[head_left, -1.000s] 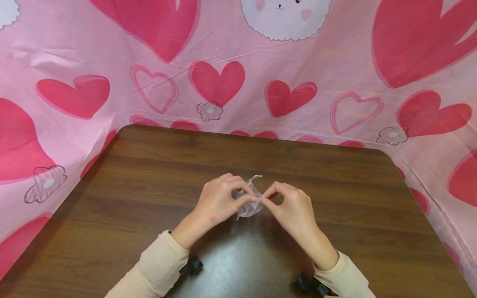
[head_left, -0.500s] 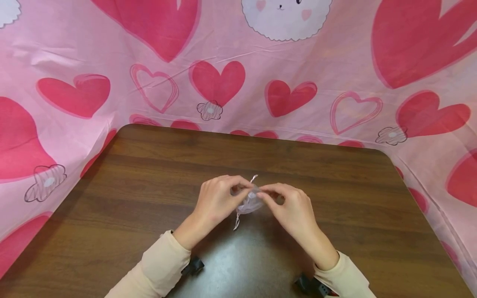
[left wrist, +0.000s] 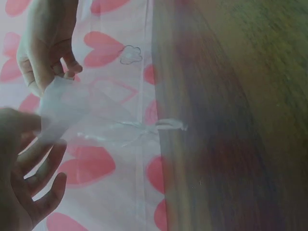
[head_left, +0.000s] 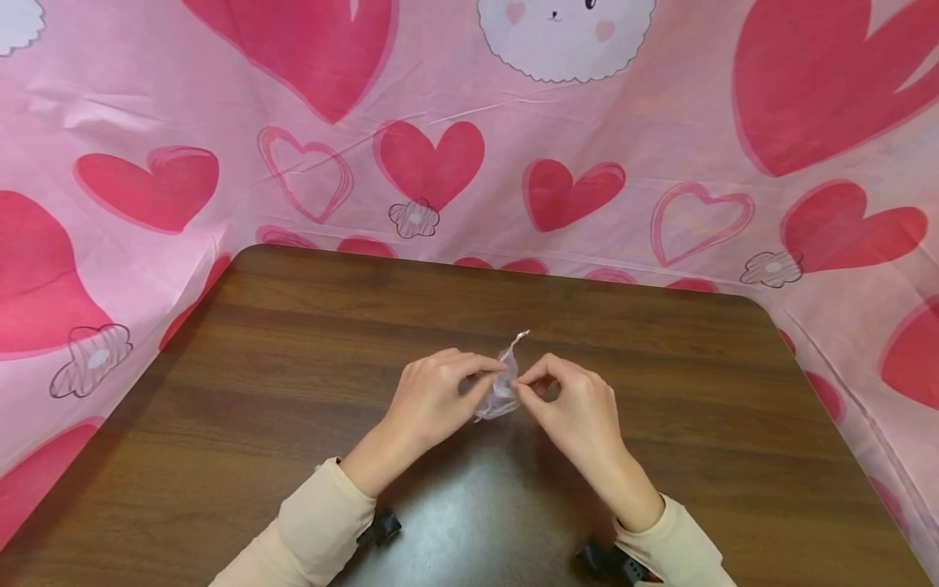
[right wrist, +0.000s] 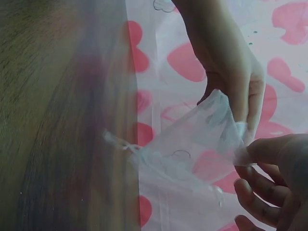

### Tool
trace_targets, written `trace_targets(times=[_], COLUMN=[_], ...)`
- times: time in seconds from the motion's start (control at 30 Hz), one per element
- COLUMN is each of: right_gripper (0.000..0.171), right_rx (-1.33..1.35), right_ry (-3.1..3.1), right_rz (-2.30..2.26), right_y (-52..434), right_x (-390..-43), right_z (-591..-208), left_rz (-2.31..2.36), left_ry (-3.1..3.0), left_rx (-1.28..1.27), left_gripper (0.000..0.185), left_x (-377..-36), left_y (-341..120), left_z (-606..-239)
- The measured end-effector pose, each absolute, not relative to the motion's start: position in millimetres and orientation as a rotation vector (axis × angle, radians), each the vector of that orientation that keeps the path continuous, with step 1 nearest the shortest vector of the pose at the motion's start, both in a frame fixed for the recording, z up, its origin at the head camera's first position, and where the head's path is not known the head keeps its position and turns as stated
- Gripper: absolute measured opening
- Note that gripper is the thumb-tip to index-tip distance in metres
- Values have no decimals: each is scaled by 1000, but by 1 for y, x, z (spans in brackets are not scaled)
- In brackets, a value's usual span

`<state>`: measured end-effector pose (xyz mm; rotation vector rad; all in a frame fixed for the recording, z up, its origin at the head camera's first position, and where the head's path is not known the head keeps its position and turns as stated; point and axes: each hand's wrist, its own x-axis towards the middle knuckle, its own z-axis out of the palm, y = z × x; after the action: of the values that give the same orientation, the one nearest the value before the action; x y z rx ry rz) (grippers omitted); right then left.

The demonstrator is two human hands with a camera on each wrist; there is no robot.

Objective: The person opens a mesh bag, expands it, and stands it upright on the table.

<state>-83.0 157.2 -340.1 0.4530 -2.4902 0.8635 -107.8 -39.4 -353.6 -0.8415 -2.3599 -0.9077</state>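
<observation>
Holding a small sheer pouch (head_left: 501,390) between both hands, we are over the middle of the bench (head_left: 293,342), a bit nearer its front edge than the back edge. The left hand (head_left: 433,399) pinches the pouch's left side with curled fingers; the right hand (head_left: 575,403) pinches the right side between thumb and forefinger. Both are closed on the fabric, nothing else held.

What changed: half a second ago a drawstring tail hung below the pouch toward the front edge and the hands were almost touching. Now no tail shows below, and a string end (head_left: 519,338) sticks up toward the back edge. The pouch looks more bunched and narrow, and the right hand has shifted slightly right. A second ago the pouch hung lower and fuller between the fingers.

In the left wrist view the pouch (left wrist: 72,108) is stretched thin between the left hand's fingers (left wrist: 41,166) and the right hand (left wrist: 45,45), with its drawstring (left wrist: 144,129) trailing out sideways. The right wrist view shows the pouch (right wrist: 192,139) spread as a translucent sheet, the heart cloth showing through it.

Our read: the pouch is being turned or regripped at its mouth, likely working the drawstring. Open or drawn shut, we cannot tell. A pink heart-print cloth (head_left: 147,122) hangs behind the back edge.
</observation>
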Motion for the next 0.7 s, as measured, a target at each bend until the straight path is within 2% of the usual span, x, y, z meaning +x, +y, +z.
trace_targets(times=[0.27,0.57,0.7], right_gripper=[20,20,24], right_rx=[438,478,468], right_ry=[-2443,-2468,-2518], right_rz=[938,974,954], right_y=[158,155,155], right_x=[-84,-80,-79], right_z=[-341,-342,-342], left_rz=[-863,-886,-882], left_ry=[-2451,-2447,-2447], left_rx=[-834,-684,-635], left_gripper=[26,8,6], left_x=[-106,-107,-107], left_y=[-39,-36,-35], left_z=[-351,-352,-352])
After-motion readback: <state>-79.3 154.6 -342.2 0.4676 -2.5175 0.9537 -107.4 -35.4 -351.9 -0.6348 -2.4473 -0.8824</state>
